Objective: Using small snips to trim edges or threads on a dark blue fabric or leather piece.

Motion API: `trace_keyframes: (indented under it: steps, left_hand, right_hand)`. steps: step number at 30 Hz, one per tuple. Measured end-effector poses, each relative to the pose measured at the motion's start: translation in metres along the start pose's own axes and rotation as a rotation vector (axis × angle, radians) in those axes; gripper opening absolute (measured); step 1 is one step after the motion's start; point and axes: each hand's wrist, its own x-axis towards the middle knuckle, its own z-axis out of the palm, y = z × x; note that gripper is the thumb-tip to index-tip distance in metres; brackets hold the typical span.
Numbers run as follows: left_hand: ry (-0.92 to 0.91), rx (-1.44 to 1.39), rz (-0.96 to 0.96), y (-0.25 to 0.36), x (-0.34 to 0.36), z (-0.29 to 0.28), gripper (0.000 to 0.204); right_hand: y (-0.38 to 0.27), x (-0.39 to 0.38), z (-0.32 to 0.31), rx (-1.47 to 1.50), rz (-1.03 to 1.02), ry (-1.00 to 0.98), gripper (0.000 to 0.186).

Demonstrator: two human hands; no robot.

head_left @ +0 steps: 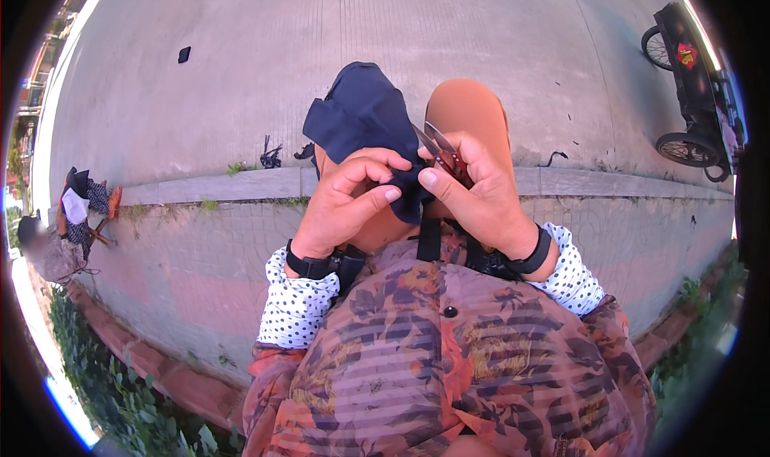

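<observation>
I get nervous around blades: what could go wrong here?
The red-handled scissors in the right hand have their blades close beside the dark cloth, so a slip might snag it. The left hand pinches that cloth nearby, so its fingers could get nicked. The cloth drapes over the left leg and may slide off.

Navy cloth (358, 108) spreads beyond the left hand (346, 194), bunched at its fingertips; red-handled snips (451, 159), blades parted, sit in the right hand (488, 191).
</observation>
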Motion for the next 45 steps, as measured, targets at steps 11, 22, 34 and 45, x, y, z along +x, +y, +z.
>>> trace_keyframes:
  steps: [11, 22, 34, 45]
  left_hand:
    - [-0.034, 0.024, 0.081, -0.012, 0.000, -0.001, 0.017]
    - [-0.056, 0.053, 0.047, 0.000, 0.001, -0.001, 0.017]
    - [0.071, -0.002, -0.037, 0.009, -0.006, 0.007, 0.018]
    - [0.032, 0.000, -0.024, 0.006, 0.001, 0.004, 0.017]
  right_hand:
    - [0.007, 0.006, 0.011, -0.171, -0.033, -0.110, 0.017]
    - [0.012, 0.017, 0.000, 0.170, 0.167, 0.055, 0.019]
    - [0.019, 0.026, -0.131, 0.075, 0.202, 0.520, 0.017]
    - [0.037, -0.001, -0.142, 0.252, 0.116, 0.549, 0.017]
